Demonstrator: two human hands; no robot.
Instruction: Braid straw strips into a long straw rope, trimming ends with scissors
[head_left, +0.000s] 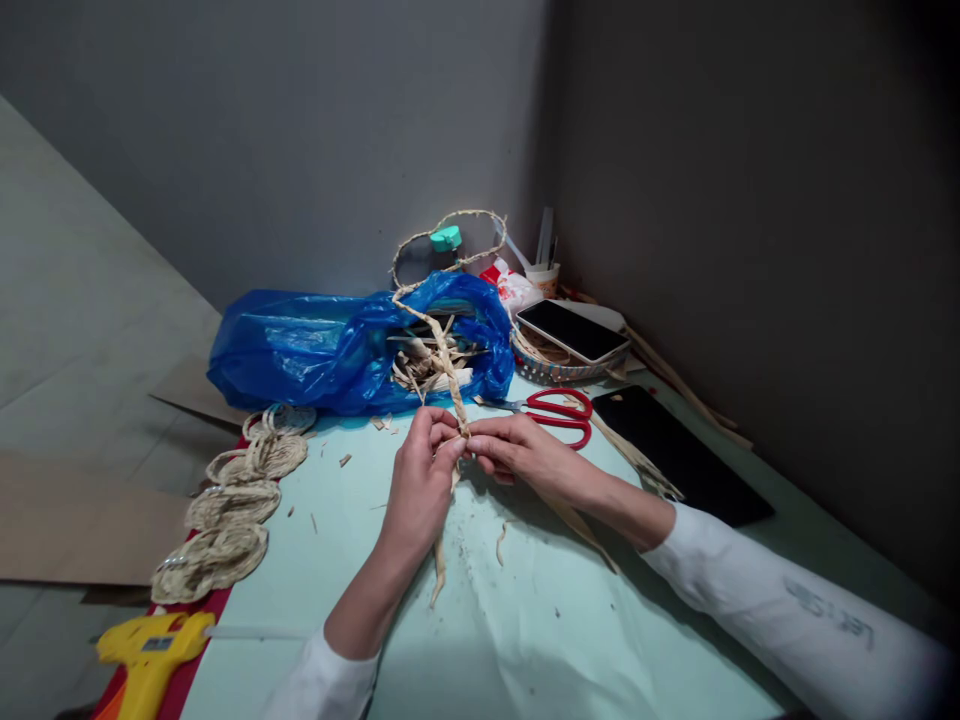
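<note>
A braid of dried pale plant strips point(448, 370) runs up from my fingers across the blue bag's mouth and loops near the wall. My left hand point(424, 465) pinches its lower end from the left. From the right, my right hand point(529, 455) grips the same end, fingertips meeting the left ones. Loose strip ends hang below both hands onto the table. Just beyond my right hand lie red-handled scissors point(559, 404). More dry strips point(431, 360) fill the open mouth of the blue plastic bag point(300, 350).
Coiled braided pieces point(232, 505) line the left edge near a yellow glue gun point(154, 645). A phone point(574, 331) rests on a round basket point(547, 368) at the back right. A black flat slab point(682, 455) lies by the right wall. Scraps dot the pale green tabletop point(525, 620).
</note>
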